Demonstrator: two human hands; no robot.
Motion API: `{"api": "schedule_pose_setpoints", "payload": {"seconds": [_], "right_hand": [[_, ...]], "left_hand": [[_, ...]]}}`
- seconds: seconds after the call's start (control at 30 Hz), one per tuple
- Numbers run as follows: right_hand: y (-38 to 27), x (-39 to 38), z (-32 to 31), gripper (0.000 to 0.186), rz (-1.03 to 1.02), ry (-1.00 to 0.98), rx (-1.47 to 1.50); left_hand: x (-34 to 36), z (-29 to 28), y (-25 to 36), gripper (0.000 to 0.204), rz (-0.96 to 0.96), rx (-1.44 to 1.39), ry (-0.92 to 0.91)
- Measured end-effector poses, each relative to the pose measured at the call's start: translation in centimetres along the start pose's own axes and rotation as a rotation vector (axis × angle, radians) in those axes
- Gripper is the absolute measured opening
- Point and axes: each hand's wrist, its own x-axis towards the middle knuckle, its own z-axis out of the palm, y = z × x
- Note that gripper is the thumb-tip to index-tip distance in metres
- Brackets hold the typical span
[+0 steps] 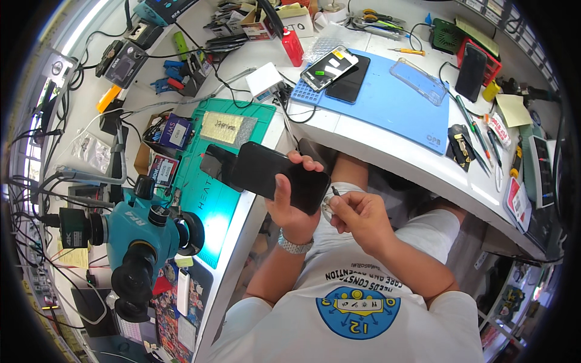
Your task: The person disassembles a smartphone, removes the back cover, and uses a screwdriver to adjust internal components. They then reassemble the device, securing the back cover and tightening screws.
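My left hand (295,209) grips a smartphone (266,169) with a dark screen, the fingers over its far edge and the thumb on the near one. It is held above the gap between two benches. Close to the phone's right end, my right hand (364,219) pinches a small cable plug (334,191) with a dark tip. Whether the tip touches the phone cannot be made out. Beyond the phone's left end, a dark flat piece (218,162) lies over the green work mat (193,187), partly hidden by the phone.
A teal microscope (136,224) stands at the left, its light on the green mat. On the far bench, a blue mat (393,103) bears a white-framed phone (330,68), a black phone (349,78) and a clear phone case (417,81). Screwdrivers and pliers (462,147) lie at the right.
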Motion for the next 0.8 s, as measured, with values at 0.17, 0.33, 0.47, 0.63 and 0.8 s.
{"api": "schedule_pose_setpoints", "payload": {"seconds": [0.17,0.33,0.47,0.63,0.8], "right_hand": [[1.4,0.0,-0.8,0.028,-0.077,-0.023,-0.003],[1.6,-0.4,-0.4,0.027,-0.093,-0.055,0.110],[1.6,-0.2,-0.8,0.028,-0.039,-0.078,0.111],[1.3,-0.5,-1.1,0.029,-0.003,-0.098,0.106],[1.7,-0.3,-1.9,0.033,-0.034,-0.195,0.079]], "left_hand": [[-0.5,1.0,0.0,0.039,-0.009,0.053,-0.062],[-0.8,0.5,-0.1,0.038,-0.043,0.059,-0.047],[-0.8,0.5,-0.1,0.037,-0.037,0.081,-0.061],[-1.1,-0.6,-0.2,0.041,-0.101,0.056,-0.038],[-0.9,-1.0,0.1,0.057,-0.158,-0.001,-0.087]]}}
